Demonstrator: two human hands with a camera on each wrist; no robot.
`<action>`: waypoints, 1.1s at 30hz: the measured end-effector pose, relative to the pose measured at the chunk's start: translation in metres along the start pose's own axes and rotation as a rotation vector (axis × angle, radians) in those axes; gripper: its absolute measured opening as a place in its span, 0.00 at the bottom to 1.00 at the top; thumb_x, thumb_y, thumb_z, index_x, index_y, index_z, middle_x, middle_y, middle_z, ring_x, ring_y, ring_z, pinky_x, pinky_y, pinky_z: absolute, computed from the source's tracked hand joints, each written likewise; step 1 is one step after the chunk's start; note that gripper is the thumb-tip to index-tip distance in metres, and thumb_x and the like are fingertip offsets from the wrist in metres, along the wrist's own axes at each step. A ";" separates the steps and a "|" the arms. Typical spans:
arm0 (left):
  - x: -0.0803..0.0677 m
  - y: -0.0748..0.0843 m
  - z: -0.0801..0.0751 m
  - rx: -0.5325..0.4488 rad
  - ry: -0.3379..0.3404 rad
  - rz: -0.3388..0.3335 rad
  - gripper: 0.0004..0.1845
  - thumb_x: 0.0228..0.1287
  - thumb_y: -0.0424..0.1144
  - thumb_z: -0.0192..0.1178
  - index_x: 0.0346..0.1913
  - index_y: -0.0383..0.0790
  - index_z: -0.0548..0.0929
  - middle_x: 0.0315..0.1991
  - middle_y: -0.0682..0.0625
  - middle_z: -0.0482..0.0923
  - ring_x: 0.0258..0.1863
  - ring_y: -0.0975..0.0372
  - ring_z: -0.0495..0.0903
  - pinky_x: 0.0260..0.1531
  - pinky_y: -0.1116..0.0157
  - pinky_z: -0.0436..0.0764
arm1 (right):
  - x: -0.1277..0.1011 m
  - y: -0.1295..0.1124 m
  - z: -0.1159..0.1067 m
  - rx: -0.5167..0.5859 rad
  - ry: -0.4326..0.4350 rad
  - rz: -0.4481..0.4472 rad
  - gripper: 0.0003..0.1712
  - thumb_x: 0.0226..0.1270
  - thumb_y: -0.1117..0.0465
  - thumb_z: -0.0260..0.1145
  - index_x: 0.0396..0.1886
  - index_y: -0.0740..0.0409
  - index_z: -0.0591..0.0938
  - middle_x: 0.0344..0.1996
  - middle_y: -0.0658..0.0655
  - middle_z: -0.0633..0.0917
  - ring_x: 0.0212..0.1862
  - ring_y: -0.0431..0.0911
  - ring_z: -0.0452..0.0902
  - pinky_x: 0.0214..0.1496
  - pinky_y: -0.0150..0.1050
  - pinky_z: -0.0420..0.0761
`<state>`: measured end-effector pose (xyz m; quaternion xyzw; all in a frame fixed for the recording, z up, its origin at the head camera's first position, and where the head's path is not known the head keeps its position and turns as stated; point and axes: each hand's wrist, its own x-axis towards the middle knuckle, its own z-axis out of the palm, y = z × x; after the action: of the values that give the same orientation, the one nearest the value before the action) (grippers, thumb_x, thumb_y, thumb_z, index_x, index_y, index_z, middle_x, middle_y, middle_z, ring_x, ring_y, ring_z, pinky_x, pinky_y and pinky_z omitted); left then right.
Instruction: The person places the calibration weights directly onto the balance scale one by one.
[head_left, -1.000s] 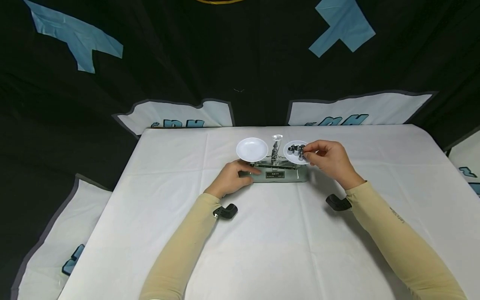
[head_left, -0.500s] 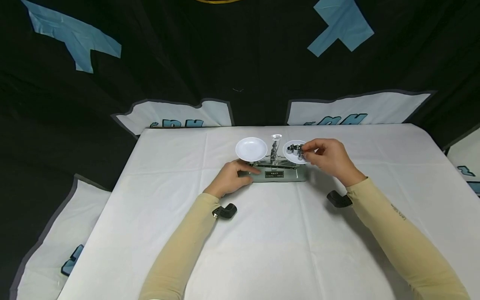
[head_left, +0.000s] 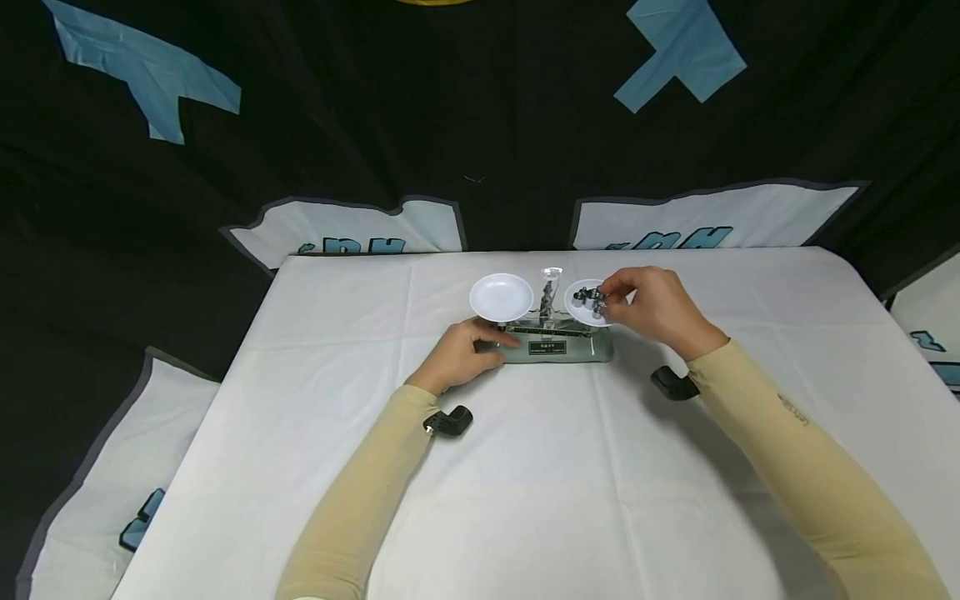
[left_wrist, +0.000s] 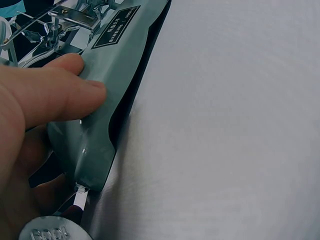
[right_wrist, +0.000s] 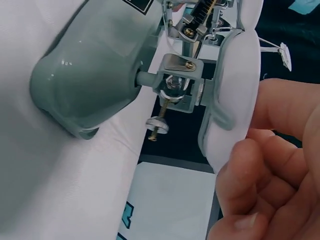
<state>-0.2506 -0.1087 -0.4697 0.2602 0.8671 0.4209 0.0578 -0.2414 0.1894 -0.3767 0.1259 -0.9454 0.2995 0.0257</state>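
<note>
A small grey-green balance scale stands near the far side of the table. My left hand grips the left end of its base; in the left wrist view the thumb lies on the front face. The left white pan holds nothing. Several small shiny metal weights stand on the right white pan. Over that pan, my right hand pinches a weight between thumb and forefinger. The right wrist view shows its lower fingers curled beside the pan's rim, with the fingertips above the pan hidden.
The table has a white cloth, its far edge just behind the scale. A dark curtain with pale blue patches hangs behind. A clear upright part rises between the pans.
My right hand has lifted slightly and turned a little at the right pan, its fingertips still among the weights. My left hand stays on the base.
</note>
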 end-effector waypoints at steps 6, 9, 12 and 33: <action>-0.001 0.001 -0.001 0.003 0.002 0.006 0.17 0.56 0.29 0.63 0.47 0.43 0.92 0.54 0.47 0.87 0.59 0.54 0.82 0.66 0.54 0.77 | 0.003 -0.004 0.000 -0.020 -0.033 0.005 0.13 0.57 0.69 0.66 0.43 0.65 0.87 0.34 0.62 0.88 0.37 0.52 0.79 0.40 0.41 0.73; -0.001 0.001 -0.001 0.001 0.003 0.006 0.17 0.56 0.29 0.63 0.47 0.43 0.92 0.54 0.46 0.87 0.60 0.54 0.81 0.66 0.53 0.77 | 0.003 -0.004 0.000 -0.015 -0.047 0.006 0.15 0.59 0.70 0.62 0.45 0.66 0.86 0.35 0.63 0.88 0.36 0.52 0.78 0.39 0.40 0.73; -0.001 0.001 -0.001 0.002 0.000 0.000 0.17 0.56 0.29 0.63 0.47 0.43 0.92 0.55 0.46 0.87 0.60 0.54 0.81 0.66 0.53 0.77 | 0.002 -0.002 0.002 -0.002 -0.044 -0.005 0.15 0.59 0.70 0.60 0.45 0.67 0.86 0.35 0.62 0.87 0.32 0.49 0.76 0.36 0.38 0.73; 0.000 0.000 0.000 -0.004 0.002 0.000 0.16 0.57 0.28 0.64 0.47 0.42 0.92 0.54 0.46 0.87 0.60 0.54 0.81 0.67 0.54 0.76 | -0.010 0.003 0.009 0.040 0.032 0.015 0.16 0.71 0.69 0.56 0.51 0.67 0.86 0.45 0.65 0.83 0.37 0.51 0.71 0.36 0.38 0.73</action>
<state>-0.2508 -0.1088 -0.4701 0.2598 0.8662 0.4229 0.0576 -0.2323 0.1890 -0.3873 0.1145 -0.9395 0.3208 0.0363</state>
